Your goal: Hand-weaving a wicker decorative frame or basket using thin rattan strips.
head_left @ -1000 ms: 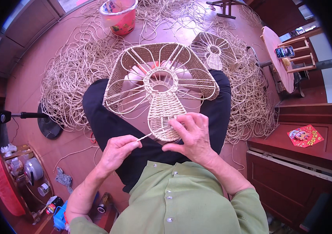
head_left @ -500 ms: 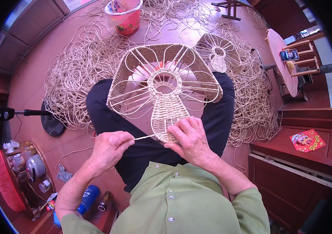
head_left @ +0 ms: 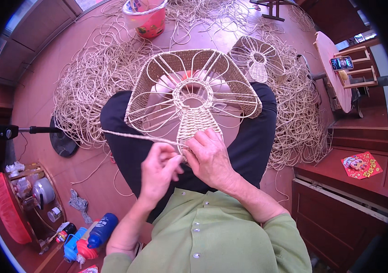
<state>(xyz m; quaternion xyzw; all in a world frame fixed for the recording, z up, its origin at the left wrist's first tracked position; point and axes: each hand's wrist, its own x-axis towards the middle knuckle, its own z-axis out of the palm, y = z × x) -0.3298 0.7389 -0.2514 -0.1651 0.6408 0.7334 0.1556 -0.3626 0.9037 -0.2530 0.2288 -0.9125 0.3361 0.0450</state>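
A woven cord basket (head_left: 135, 98) rests across my lap, its flat side a fan of looped cord spokes around a ring (head_left: 176, 93). From the ring a tightly woven tapering panel (head_left: 196, 123) comes down toward me. My right hand (head_left: 210, 157) is closed on the lower end of this panel, hiding much of it. Close beside the panel's left edge is my left hand (head_left: 158, 170), its fingers bent and loosely apart. Above that hand a loose cord (head_left: 135, 135) sticks out leftward from the panel.
Large heaps of cord (head_left: 96, 86) lie left, right and beyond. A second woven piece (head_left: 258, 58) sits on the right heap. A pink bucket (head_left: 148, 20) stands at the back; bottles (head_left: 104, 230) and a rack (head_left: 48, 177) are lower left; a phone (head_left: 342, 63) is at right.
My left hand has let go of the taut cord and moved right, to the panel's edge. The cord now swings up and left. My right hand has shifted slightly left and up.
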